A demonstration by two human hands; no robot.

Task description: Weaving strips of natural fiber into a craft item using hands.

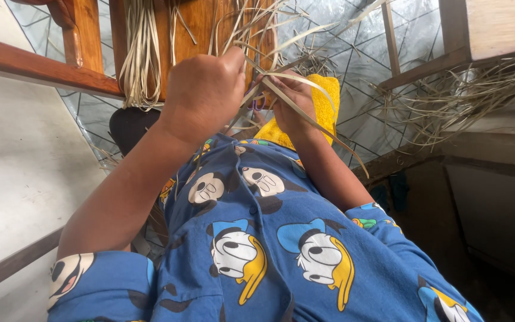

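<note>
A wooden frame (90,42) hung with dry fibre bundles (140,56) stands ahead, a yellow cloth (323,101) just behind my fingers. My left hand (204,95) and right hand (290,104) are raised together, both pinching pale straw strips (296,98) above my blue cartoon shirt (269,250)

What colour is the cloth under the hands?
Bright yellow cloth, seen best in the head view, beneath the right hand.
</note>
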